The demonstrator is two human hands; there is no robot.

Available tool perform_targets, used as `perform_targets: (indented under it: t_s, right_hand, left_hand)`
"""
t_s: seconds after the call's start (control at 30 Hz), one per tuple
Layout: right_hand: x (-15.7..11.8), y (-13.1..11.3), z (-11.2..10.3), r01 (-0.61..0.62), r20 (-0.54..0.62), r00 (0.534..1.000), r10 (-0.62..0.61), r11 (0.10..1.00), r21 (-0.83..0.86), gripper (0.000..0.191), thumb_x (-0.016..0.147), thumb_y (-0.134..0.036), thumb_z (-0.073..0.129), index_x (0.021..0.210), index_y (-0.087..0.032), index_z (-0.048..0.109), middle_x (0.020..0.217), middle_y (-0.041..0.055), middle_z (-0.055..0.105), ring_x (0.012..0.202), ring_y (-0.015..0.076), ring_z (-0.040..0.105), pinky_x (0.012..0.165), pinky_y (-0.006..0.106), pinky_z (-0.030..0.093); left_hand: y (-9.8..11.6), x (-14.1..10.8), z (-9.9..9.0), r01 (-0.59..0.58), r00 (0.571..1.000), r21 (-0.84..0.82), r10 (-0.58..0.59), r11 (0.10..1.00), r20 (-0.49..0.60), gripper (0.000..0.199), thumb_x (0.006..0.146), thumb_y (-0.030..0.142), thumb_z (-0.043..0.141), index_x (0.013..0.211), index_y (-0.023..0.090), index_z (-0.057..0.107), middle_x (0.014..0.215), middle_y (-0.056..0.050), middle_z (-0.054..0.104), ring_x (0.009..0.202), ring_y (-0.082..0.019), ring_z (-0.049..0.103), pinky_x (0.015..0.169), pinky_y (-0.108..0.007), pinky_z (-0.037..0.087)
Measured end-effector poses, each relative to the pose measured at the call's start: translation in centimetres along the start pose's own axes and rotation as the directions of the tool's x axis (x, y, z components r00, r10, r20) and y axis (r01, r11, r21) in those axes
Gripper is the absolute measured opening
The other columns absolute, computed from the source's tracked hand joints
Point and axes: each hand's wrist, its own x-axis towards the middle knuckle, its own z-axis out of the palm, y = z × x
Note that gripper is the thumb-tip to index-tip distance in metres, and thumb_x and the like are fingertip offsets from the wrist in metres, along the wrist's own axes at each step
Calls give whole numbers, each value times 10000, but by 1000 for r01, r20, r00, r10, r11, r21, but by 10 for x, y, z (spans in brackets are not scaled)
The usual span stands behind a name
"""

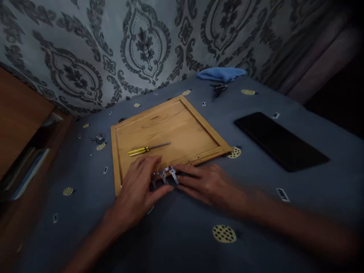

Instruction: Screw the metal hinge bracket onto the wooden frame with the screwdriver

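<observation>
A wooden cabinet door [167, 125] with a raised frame lies flat on the blue patterned cloth. At its near edge are silvery metal hinge pieces [173, 175], partly hidden by my fingers. My left hand [139, 185] curls round them from the left, its thumb below and its fingers above. From the right, the fingertips of my right hand [209, 184] close on the same metal parts. On the door panel, beyond my left hand, rests a screwdriver [142, 150] with a yellow and black handle.
A black flat rectangular object [280, 140] lies at the right. Farther back are dark pliers-like tools [218, 89] and a folded blue cloth [222, 74]. Small metal hardware [98, 138] sits left of the door. Wooden furniture [22, 117] stands at the left, against a patterned wall.
</observation>
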Motion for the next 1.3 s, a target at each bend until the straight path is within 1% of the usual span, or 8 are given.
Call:
perform_targets:
  t_s: [0.07, 0.2, 0.5, 0.87, 1.03, 1.17, 1.23, 1.3]
  right_hand:
    - [0, 0, -1, -12, 24, 1000, 12, 1000, 4, 161, 1009, -189, 613, 1031, -181, 772, 1295, 99, 751, 841, 197, 797, 659, 310, 643]
    - [2, 0, -2, -11, 31, 999, 10, 1000, 16, 138, 989, -175, 645, 1023, -178, 779, 1297, 111, 750, 885, 211, 805, 702, 312, 659]
    - [2, 2, -4, -25, 61, 998, 22, 998, 56, 139, 989, -176, 653, 1035, -188, 784, 1354, 98, 725, 983, 214, 799, 793, 319, 667]
    - [2, 3, -5, -8, 39, 999, 6, 998, 60, 130, 989, -171, 651, 1013, -173, 779, 1328, 96, 740, 962, 215, 802, 766, 315, 669]
    - [3, 3, -5, -10, 41, 999, 7, 997, 72, 160, 1001, -176, 628, 1043, -178, 783, 1305, 112, 749, 1000, 216, 794, 805, 333, 665]
    - [3, 6, -13, -38, 98, 995, 23, 986, 160, 263, 943, -79, 626, 1117, -199, 782, 1321, 95, 744, 1032, 201, 785, 850, 325, 648]
    - [8, 12, -19, -63, 85, 995, 43, 966, 252, 356, 925, -45, 594, 1180, -215, 775, 1292, 86, 758, 1068, 191, 773, 893, 315, 627]
    - [21, 22, -25, -103, 41, 995, 95, 944, 314, 357, 938, -69, 571, 1189, -216, 777, 1238, 81, 779, 1106, 196, 757, 932, 320, 603]
  left_hand:
    - [5, 2, 6, 22, 999, 4, -22, 1000, 25, 633, 859, 322, 798, 1400, 281, 472, 1352, -97, 655, 1285, -307, 604, 1053, -496, 509]
    - [9, 5, 11, 92, 995, -33, -90, 995, 43, 686, 833, 267, 809, 1415, 271, 445, 1303, -89, 686, 1242, -302, 640, 1051, -509, 513]
    - [18, 6, 18, 130, 991, -23, -129, 991, 26, 717, 835, 235, 787, 1442, 263, 406, 1258, -96, 699, 1188, -324, 659, 1021, -523, 519]
    - [22, 10, 20, 170, 985, -83, -168, 982, 35, 744, 819, 185, 782, 1441, 245, 380, 1192, -81, 701, 1153, -311, 665, 1011, -522, 518]
    - [20, 11, 20, 196, 981, -120, -193, 973, 35, 724, 801, 197, 789, 1407, 244, 396, 1164, -79, 704, 1142, -317, 669, 1004, -533, 520]
    - [21, 11, 20, 176, 984, -121, -174, 977, 26, 688, 796, 188, 792, 1368, 238, 413, 1133, -75, 704, 1136, -309, 673, 990, -505, 529]
    - [23, 12, 19, 181, 983, -106, -179, 978, 31, 679, 792, 203, 807, 1348, 234, 420, 1141, -83, 706, 1140, -319, 671, 983, -504, 528]
    - [25, 13, 16, 198, 979, -85, -193, 977, 57, 664, 794, 218, 815, 1331, 231, 425, 1163, -91, 709, 1135, -328, 668, 972, -505, 525]
